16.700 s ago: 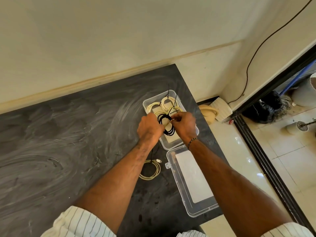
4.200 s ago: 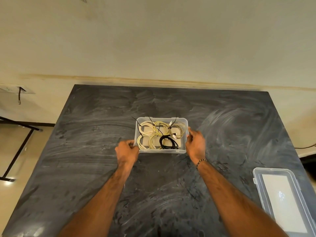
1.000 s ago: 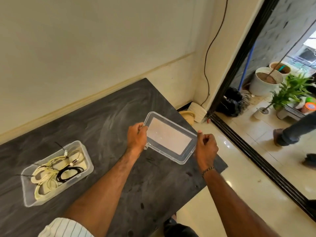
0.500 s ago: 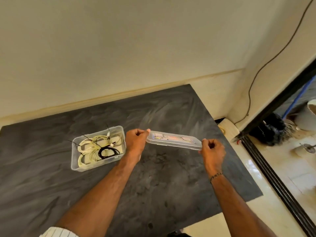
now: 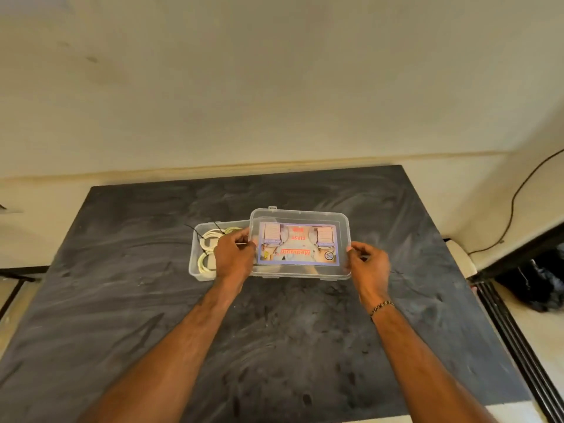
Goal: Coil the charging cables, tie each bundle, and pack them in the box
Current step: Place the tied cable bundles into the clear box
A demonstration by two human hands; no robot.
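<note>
lid (image 5: pixel 300 215) pinched by both hands (left (image 5: pixel 233 257), right (image 5: pixel 367 264)) | box (image 5: pixel 195 264) half covered | cables (image 5: pixel 210 236) inside

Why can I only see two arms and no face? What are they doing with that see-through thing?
The camera sits on the person's head and looks down, so you see only their own arms. The left hand and right hand each pinch one end of a clear lid with a colourful label. They hold it partly over a clear box that stands on a dark table. Inside the box lie pale cables wound into rings and tied with thin black ties. The lid is not on the box yet.
</note>
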